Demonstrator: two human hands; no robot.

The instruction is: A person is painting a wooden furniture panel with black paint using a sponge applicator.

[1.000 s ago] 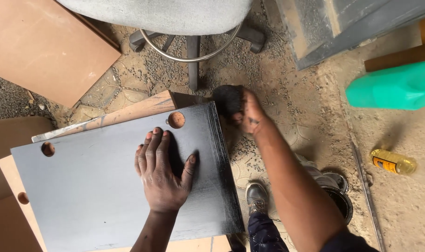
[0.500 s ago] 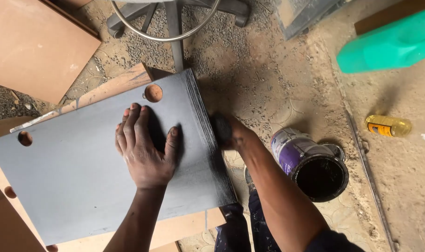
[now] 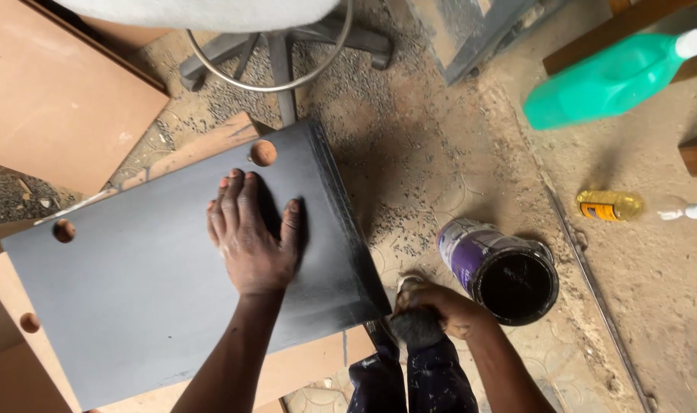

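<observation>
A grey-black painted board (image 3: 134, 291) with round holes lies tilted over bare brown boards. My left hand (image 3: 250, 237) presses flat on its right half, fingers spread. My right hand (image 3: 434, 306) is closed on a dark paint-soaked pad (image 3: 414, 327) at the board's near right corner, just off its edge. An open paint can (image 3: 509, 271) holding black paint stands on the floor right beside that hand.
A swivel chair base (image 3: 276, 53) stands beyond the board. Brown boards (image 3: 54, 99) lie at the left. A green plastic jug (image 3: 608, 80) and a small yellow bottle (image 3: 610, 205) lie on the sandy floor at the right. My trouser legs (image 3: 409, 378) show below.
My right hand with the pad has slid along the board's right edge from the far corner down to the near corner. The left hand stays pressed on the board.
</observation>
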